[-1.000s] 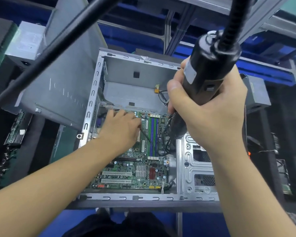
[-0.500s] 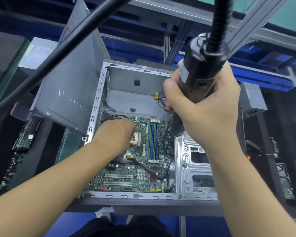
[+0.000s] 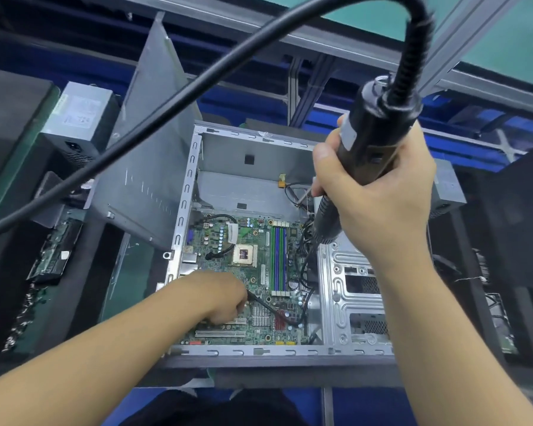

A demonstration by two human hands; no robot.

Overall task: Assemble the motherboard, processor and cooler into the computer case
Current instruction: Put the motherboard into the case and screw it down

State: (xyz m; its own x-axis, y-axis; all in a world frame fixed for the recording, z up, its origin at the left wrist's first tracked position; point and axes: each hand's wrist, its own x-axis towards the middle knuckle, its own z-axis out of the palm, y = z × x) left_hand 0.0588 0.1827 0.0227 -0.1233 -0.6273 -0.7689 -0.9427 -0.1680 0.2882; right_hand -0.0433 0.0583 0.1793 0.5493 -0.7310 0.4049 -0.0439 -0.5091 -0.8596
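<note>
- Moved the left hand down the motherboard since half a second ago, off the processor socket and toward the white expansion slots by the near edge. Raised the tool's cord into a higher loop as well.
- Working over a computer case laid on its side, open face up, with a grey slotted rim all round. Far half of the interior bare sheet metal, with free room above it.
- Propped against the case's left edge, a grey side panel, tilted up and away, walling off that side.
- Seated flat in the case's left bay, the motherboard. Reaches from the left wall to the drive cage, with its near edge just inside the front rim.
- Gripping a black electric screwdriver in the right hand, fingers wrapped tight round the barrel. Nose aimed down at the board's far right corner, close above a tangle of wires against the cage edge. Bit not visible.
- Trailing from the tool's top, a thick black cord. Arcs leftward over the side panel and out of view.
- Resting the left hand low on the board, fingers curled downward, touching or just beside a thin black cable. Cannot tell whether pinching it.
- Uncovered again, the processor socket, with open board around it and memory slots just to its right.
</note>
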